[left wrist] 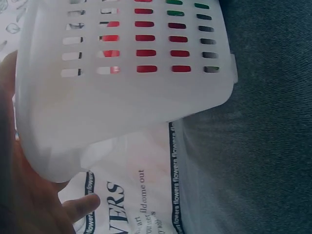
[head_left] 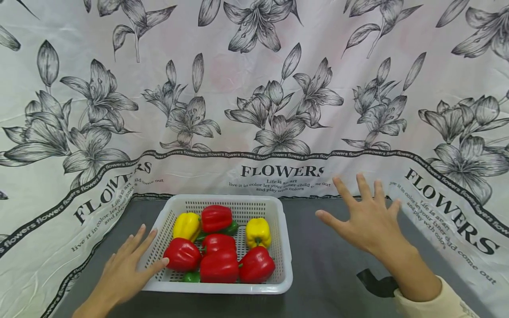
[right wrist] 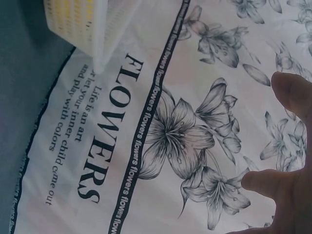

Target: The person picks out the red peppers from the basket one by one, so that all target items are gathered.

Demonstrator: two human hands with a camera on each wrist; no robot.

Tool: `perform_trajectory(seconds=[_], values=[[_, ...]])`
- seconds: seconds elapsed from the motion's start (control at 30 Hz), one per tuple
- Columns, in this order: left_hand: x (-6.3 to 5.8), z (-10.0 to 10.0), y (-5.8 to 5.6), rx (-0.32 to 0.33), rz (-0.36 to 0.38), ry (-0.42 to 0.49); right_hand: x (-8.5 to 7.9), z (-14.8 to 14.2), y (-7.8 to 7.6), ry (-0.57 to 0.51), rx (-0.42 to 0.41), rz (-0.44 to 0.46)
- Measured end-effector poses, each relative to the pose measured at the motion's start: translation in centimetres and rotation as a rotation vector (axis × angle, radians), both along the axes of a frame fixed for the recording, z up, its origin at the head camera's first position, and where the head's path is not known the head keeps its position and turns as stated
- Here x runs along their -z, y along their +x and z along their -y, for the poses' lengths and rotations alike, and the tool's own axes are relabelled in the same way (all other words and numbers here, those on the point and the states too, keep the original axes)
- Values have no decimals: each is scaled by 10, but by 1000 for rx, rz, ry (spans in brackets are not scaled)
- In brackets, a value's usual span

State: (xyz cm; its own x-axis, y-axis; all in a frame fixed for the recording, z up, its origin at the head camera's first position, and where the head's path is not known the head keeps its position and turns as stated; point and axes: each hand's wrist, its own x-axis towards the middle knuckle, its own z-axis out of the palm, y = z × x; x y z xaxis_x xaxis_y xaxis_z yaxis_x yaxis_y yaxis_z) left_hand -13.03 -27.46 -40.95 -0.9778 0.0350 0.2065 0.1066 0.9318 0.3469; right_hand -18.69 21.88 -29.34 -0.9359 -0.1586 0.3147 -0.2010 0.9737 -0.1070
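Note:
A white perforated plastic basket (head_left: pixel 284 247) holds several red bell peppers (head_left: pixel 219 266), two yellow bell peppers (head_left: pixel 258 232) and some green ones (head_left: pixel 229 229) partly hidden beneath the others. My left hand (head_left: pixel 125 269) is at the basket's left side with straight, spread fingers, its thumb overlapping the rim near a red pepper in the head view. Close up, the left wrist view shows the basket's slotted wall (left wrist: pixel 122 97) beside that hand. Fingers spread wide, my right hand (head_left: pixel 367 221) hovers to the right of the basket, holding nothing.
Everything stands on a dark grey table (head_left: pixel 318 265). Behind and along both sides hangs a white sheet (head_left: pixel 222 172) printed with black lilies and lettering. A black curved patch (head_left: pixel 375 283) lies on the table by the right wrist.

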Motion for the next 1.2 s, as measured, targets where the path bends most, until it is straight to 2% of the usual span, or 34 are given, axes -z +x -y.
perform_trajectory(seconds=[0.4, 0.83, 1.2], values=[[11, 4, 2, -6, 23, 37, 4, 11, -1, -14, -29, -1], [20, 9, 4, 42, -40, 103, 11, 25, -3, -32, -111, -55], [27, 11, 5, 106, -107, 236, 14, 39, -7, -18, -160, -37]])
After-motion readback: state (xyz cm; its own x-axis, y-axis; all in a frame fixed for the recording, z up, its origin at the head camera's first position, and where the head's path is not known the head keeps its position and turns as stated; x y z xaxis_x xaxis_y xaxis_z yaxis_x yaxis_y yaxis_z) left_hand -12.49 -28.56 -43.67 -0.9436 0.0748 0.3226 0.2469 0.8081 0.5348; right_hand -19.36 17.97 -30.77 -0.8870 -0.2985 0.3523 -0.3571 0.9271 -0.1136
